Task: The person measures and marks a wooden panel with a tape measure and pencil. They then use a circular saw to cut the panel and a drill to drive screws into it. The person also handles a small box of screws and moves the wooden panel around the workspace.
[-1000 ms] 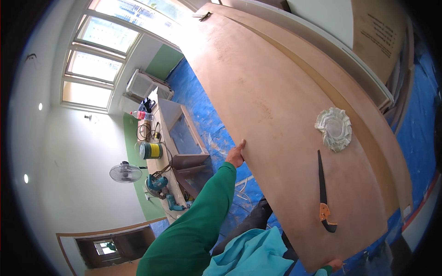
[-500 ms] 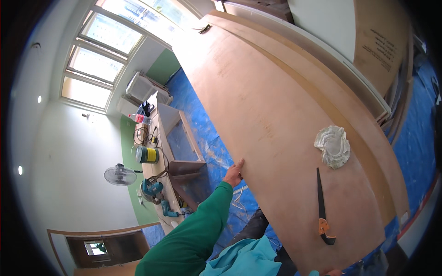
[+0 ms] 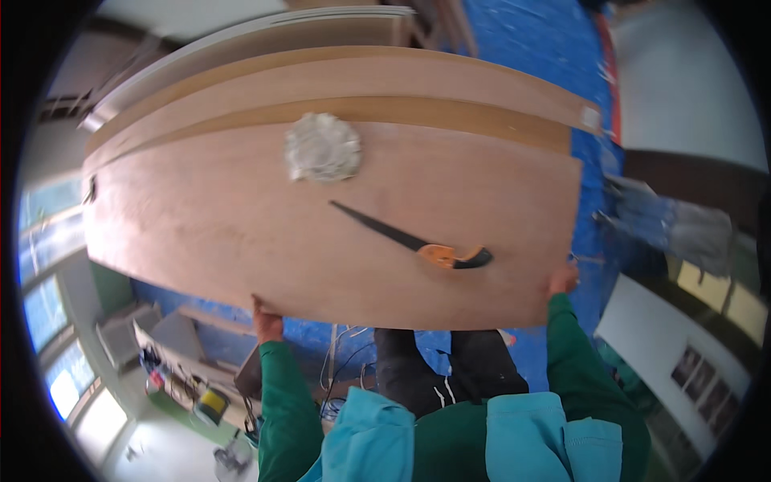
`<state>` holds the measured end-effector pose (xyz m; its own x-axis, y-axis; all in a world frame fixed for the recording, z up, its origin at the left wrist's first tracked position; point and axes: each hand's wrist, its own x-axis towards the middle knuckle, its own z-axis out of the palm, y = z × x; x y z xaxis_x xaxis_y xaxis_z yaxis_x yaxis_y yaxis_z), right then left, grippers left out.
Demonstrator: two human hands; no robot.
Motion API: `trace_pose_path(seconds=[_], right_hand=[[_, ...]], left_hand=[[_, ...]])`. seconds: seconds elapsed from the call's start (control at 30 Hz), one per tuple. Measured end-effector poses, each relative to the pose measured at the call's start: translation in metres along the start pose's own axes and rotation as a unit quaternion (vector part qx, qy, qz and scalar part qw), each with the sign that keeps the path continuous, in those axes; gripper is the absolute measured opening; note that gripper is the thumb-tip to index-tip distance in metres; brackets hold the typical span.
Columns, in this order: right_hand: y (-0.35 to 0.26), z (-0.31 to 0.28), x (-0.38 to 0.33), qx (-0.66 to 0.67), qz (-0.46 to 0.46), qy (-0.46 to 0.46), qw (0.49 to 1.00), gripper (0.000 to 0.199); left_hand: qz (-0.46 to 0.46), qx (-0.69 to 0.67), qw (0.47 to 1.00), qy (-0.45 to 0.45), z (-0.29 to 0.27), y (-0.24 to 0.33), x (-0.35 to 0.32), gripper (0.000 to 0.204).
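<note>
A large pinkish-brown wooden panel [image 3: 241, 217] lies across the view. My left hand [image 3: 268, 324] grips its near edge, thumb on top and the other fingers hidden underneath. At the right end, by the near corner, my right hand [image 3: 564, 279] is closed round the panel's edge, its fingers partly hidden. On the panel lies a handsaw [image 3: 385, 233] with a black blade and an orange and black handle, pointing to the far left. Beyond the saw sits a crumpled white cloth [image 3: 323, 148]. A small dark tool [image 3: 91, 189] rests at the panel's far left end.
More panels [image 3: 482, 122] lie beneath, sticking out on the far side. Blue sheeting [image 3: 514, 40] covers the floor. At lower left, a workbench [image 3: 181, 337] carries a yellow-banded dark container [image 3: 210, 406], and a fan [image 3: 231, 456] stands near it. Cables [image 3: 341, 361] trail by my legs.
My view has swung to the right, so the panel now runs crosswise. My right hand, barely visible before, now shows at the panel's right end. My left hand still holds the near edge.
</note>
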<state>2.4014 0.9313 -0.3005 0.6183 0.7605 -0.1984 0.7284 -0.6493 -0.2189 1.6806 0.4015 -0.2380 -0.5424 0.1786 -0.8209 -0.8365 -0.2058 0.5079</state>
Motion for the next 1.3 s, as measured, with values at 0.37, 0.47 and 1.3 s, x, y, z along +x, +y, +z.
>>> trace_pose_path(seconds=[0.37, 0.47, 1.3], right_hand=[[-0.052, -0.057, -0.080, -0.009, 0.010, 0.018, 1.000, 0.044], [-0.025, -0.050, -0.070, 0.057, -0.055, -0.040, 0.996, 0.044], [0.123, -0.066, -0.146, 0.402, 0.200, -0.241, 0.860, 0.038]], left_hand=[[-0.003, 0.078, 0.993, 0.087, 0.006, 0.025, -0.010, 0.068], [-0.052, 0.100, 0.980, 0.167, 0.025, 0.034, -0.023, 0.086], [0.194, 0.755, 0.610, 0.144, 0.267, -0.204, -0.198, 0.116]])
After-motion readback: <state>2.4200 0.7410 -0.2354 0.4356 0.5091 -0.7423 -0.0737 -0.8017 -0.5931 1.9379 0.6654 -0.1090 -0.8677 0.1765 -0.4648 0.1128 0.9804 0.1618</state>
